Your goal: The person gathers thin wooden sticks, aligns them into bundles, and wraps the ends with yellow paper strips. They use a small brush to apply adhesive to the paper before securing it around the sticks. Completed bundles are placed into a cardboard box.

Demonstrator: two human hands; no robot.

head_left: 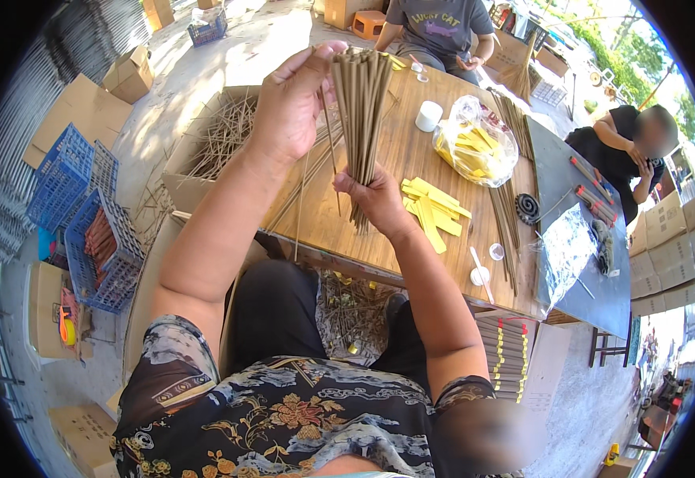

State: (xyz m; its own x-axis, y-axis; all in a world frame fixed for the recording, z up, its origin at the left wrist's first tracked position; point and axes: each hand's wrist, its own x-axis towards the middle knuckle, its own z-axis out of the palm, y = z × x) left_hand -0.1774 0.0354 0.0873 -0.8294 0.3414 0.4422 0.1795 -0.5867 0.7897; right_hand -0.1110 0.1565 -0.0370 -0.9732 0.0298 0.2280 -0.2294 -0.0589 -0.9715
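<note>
Concrete floor [156, 88] in patchy sun, corrugated wall [25, 131] on the left, cardboard and blue crates [109, 275] along that side, one crate with reddish bundles [102, 239] in it. We have a wooden table [479, 233] in front, a dark board [553, 151] adjoining it on the right.

Main thing: bundle of brown sticks [361, 99], held up over the table's near left part, roughly upright, wider at top than at bottom. We see the right hand [379, 203] wrapped round its lower part, thumb across the near side. Left hand [290, 111] is raised at the bundle's upper left, fingers bent, tips by the stick tops; we can't tell if they pinch anything. One thin stick stands apart between the left palm and the bundle.

On the table we log yellow strips [431, 211] in a loose pile just beyond the right wrist, a clear bag [509, 159] with more yellow strips, a white round container [429, 116], more loose sticks [504, 227] to the right. Left of the table, an open carton [179, 185] full of jumbled sticks [224, 131].

Two people: one in a grey shirt [441, 30] across the table, one in black [614, 147] past the board.
</note>
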